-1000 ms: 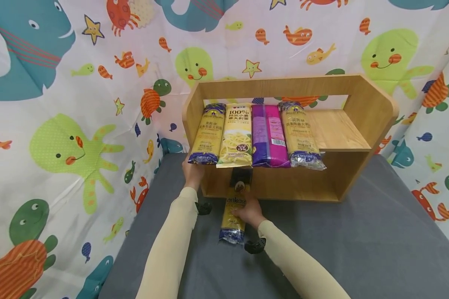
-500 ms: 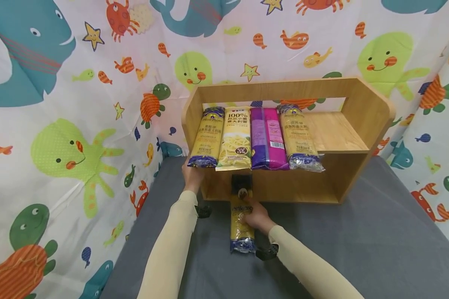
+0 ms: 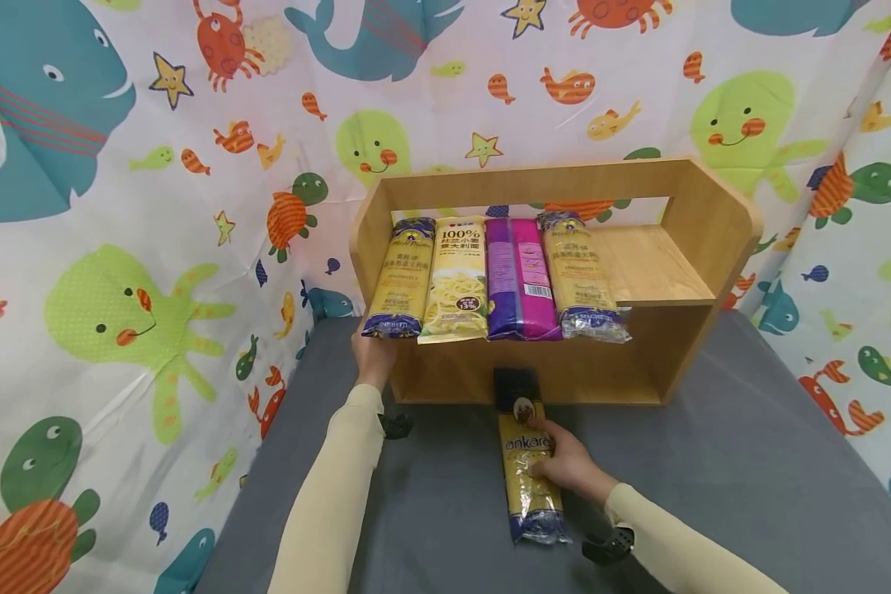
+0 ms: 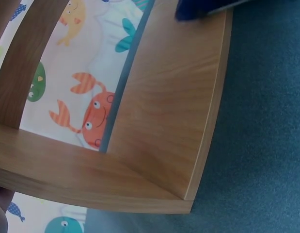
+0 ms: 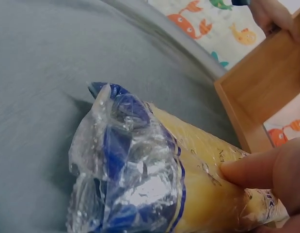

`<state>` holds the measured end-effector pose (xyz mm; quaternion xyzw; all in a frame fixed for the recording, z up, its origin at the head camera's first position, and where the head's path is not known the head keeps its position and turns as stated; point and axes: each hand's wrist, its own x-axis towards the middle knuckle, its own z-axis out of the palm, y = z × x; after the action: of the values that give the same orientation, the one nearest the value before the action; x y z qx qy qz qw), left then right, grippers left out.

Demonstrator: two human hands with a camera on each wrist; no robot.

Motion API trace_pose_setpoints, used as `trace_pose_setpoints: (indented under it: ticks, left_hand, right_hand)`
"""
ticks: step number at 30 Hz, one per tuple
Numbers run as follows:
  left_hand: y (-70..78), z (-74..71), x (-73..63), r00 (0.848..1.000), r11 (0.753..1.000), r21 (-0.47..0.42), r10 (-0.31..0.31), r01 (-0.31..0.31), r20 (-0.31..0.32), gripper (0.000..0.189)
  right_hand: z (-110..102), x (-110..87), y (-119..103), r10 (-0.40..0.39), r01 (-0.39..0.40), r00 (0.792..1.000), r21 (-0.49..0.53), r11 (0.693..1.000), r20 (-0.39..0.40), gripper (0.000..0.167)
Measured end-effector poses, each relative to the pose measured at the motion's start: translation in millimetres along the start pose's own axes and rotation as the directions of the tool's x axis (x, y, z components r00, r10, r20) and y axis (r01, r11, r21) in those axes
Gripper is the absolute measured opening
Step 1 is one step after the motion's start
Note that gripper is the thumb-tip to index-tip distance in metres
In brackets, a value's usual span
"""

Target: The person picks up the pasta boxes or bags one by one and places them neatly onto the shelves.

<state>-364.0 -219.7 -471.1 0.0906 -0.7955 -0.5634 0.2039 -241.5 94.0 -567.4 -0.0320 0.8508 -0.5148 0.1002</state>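
Observation:
My right hand [image 3: 572,462] grips a yellow spaghetti packet [image 3: 529,487] with dark blue ends, thumb lying across its front. The packet slants in front of the wooden shelf [image 3: 661,363], its dark top end overlapping the lower opening in the head view. Close up in the right wrist view, its crinkled clear and blue end [image 5: 135,165] faces the camera. My left hand [image 3: 374,356] holds the shelf's left side panel, its fingers partly hidden behind the panel and a spaghetti packet [image 3: 399,276] above. That hand also shows at the top right of the right wrist view.
On the upper tier, beside the leftmost packet, lie a cream pasta packet [image 3: 456,280], a purple and pink packet [image 3: 521,280] and another yellow spaghetti packet [image 3: 581,276]. Bare board [image 3: 649,260] shows at their right. Grey cloth [image 3: 431,511] covers the table; a sea-animal curtain [image 3: 193,165] hangs behind.
My right hand has drawn the spaghetti packet towards me and to the right, more of it now out from the shelf's lower opening. The left hand stays on the shelf's side.

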Motion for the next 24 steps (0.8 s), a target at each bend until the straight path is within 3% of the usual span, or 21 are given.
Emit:
trace_pose_setpoints:
  ticks: [5, 14, 16, 24]
  left_hand:
    - [-1.1, -2.3, -0.5, 1.000, 1.000, -0.010, 0.005, -0.005, -0.009, 0.040]
    - [-0.8, -0.9, -0.3, 0.999, 0.995, 0.093, 0.033, -0.033, -0.003, 0.043]
    - [-1.1, -0.6, -1.4, 0.999, 0.997, 0.070, 0.032, -0.032, 0.000, 0.042]
    - [-1.0, -1.2, 0.7, 0.999, 0.997, 0.060, 0.042, -0.041, -0.013, 0.039]
  right_hand:
    - [-21.5, -18.9, 14.0, 0.007, -0.007, 1.000, 0.045, 0.999, 0.012, 0.082]
    - [-65.6, -50.2, 42.1, 0.041, -0.048, 0.998, 0.137, 0.989, 0.049, 0.088]
    - [-75.7, -58.6, 47.7, 0.038, -0.044, 0.998, 0.150, 0.988, 0.045, 0.089]
    - [-118.8, -91.3, 65.2, 0.061, -0.102, 0.987, 0.277, 0.955, 0.152, 0.086]
